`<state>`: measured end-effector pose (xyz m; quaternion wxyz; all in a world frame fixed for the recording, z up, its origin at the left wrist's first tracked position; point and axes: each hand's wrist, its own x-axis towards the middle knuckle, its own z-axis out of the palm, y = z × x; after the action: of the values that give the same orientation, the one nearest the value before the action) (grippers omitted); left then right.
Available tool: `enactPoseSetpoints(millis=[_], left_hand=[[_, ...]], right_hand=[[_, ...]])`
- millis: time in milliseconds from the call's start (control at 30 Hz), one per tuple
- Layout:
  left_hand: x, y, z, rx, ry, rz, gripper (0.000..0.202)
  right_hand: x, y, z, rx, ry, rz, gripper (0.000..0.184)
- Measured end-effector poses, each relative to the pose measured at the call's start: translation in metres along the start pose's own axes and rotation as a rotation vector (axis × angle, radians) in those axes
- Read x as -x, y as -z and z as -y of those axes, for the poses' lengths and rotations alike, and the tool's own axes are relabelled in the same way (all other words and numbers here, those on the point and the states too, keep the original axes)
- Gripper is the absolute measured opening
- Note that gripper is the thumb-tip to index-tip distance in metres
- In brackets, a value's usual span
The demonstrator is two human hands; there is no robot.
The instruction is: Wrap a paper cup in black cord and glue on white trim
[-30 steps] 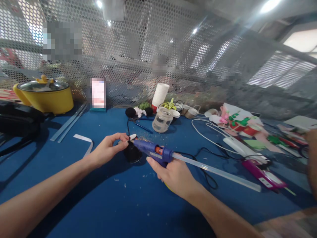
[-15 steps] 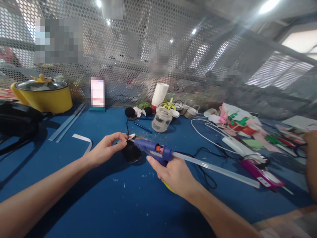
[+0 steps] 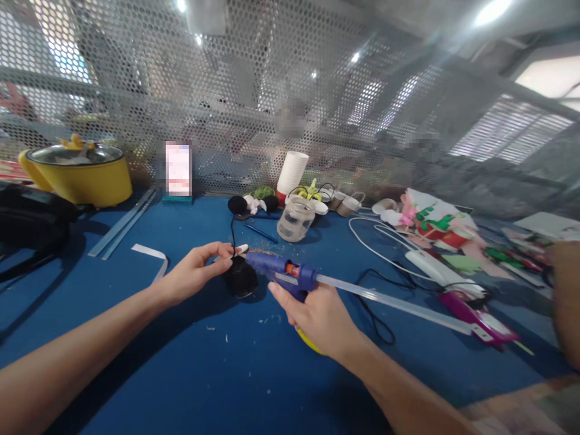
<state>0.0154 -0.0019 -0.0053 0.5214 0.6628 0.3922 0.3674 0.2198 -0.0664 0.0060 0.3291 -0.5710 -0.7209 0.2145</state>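
My right hand (image 3: 319,311) is wrapped round a blue hot glue gun (image 3: 267,264). A long clear glue stick (image 3: 394,304) sticks out of its back end. The gun's tip points left, close to the fingertips of my left hand (image 3: 203,266). Those fingers pinch a small white piece (image 3: 243,248) with a black cord beside it. Just below the tip is a black round object (image 3: 241,277) on the blue table; whether my left fingers touch it, I cannot tell. The cord (image 3: 233,226) runs from there up to a black ball (image 3: 237,205).
A clear jar (image 3: 296,219) and a blue pen (image 3: 261,232) lie beyond my hands. White stacked cups (image 3: 292,172) stand at the back. On the right are a white power strip (image 3: 441,273) and paper flowers (image 3: 437,223). A yellow pot (image 3: 86,175) sits left. Another person's arm (image 3: 566,296) shows far right.
The glue gun and my right hand have shifted very slightly, with the glue stick's far end a little higher and further left. My left hand keeps its place. The other person's arm has moved.
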Motion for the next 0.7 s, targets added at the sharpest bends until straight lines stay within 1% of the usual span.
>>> enactPoseSetpoints(millis=[167,333,533,700], left_hand=[[-0.0003,0.0,-0.001,-0.003,0.0,0.001,0.021],[-0.0004,0.0003,-0.0006,-0.004,0.005,0.001,0.019],[-0.0002,0.0001,-0.0006,0.042,0.023,-0.01,0.018],[0.0002,-0.0002,-0.0025,0.049,0.015,0.007,0.017]], right_hand=[[-0.0028,0.003,-0.0008,-0.004,-0.065,-0.008,0.031],[-0.0016,0.0016,-0.0001,-0.028,-0.044,0.005,0.029],[-0.0016,0.0026,-0.0036,-0.101,-0.14,0.029,0.033],[-0.0009,0.0027,0.0006,-0.125,-0.158,0.049,0.03]])
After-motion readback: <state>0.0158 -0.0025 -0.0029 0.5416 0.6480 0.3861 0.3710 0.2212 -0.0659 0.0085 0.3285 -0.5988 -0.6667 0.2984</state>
